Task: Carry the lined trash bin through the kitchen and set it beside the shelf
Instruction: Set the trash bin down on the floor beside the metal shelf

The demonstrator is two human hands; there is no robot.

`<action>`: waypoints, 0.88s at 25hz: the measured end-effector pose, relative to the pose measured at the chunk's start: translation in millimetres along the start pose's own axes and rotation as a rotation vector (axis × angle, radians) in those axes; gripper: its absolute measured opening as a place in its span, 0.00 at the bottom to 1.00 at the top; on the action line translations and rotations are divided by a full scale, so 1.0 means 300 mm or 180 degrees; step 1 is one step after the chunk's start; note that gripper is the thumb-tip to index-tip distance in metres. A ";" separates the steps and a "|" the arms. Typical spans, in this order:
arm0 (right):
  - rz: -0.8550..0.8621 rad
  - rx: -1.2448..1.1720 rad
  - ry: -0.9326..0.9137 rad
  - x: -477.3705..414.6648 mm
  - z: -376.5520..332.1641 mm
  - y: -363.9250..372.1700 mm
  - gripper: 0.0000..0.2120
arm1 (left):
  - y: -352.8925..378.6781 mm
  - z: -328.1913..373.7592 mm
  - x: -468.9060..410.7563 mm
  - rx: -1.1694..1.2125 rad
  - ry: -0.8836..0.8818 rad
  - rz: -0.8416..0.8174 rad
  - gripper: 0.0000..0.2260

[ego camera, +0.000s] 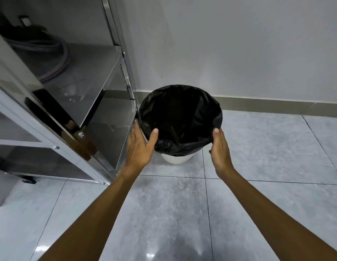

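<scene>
**Bin arriving beside the shelf, hands at the rim**

The trash bin (176, 159), white with a black liner (179, 117) folded over its rim, is sitting low at the foot of the wall, just beside the right edge of the metal shelf (100, 80). Its base appears to be resting on the tiled floor (258, 166), though the hands are hiding part of the lower edge, so full contact cannot be confirmed.

The left hand (139, 146) is cupping the near left side of the rim, fingers pressed together along the outside and thumb lying over the liner's edge. The right hand (221, 147) is flanking the near right side, fingers together and thumb tip touching the liner; whether it is gripping or only resting there is not clear.

Judging by where things are lying, the carrying seems done and the bin is already at its place. What is left looks small: letting go with both hands, and perhaps nudging the bin straight against the shelf leg. On the shelf, a coiled hose (51, 53) is lying on an upper level.
</scene>
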State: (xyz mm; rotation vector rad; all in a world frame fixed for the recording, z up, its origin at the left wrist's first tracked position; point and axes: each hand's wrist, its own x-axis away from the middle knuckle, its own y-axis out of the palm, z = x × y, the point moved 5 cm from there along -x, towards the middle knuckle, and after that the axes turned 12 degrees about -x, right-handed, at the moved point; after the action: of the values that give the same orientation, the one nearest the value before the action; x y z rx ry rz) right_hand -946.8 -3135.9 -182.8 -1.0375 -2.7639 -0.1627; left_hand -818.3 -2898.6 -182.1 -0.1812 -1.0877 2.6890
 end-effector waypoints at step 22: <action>-0.0015 0.0767 -0.0281 -0.159 -0.060 0.046 0.28 | 0.009 0.059 -0.134 -0.1306 -0.0223 -0.0099 0.33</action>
State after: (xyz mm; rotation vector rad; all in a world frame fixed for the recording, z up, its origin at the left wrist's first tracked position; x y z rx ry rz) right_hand -900.0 -3159.0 -174.6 -0.9965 -2.7752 0.2155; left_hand -783.5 -2923.0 -170.2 -0.1382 -1.6397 2.4293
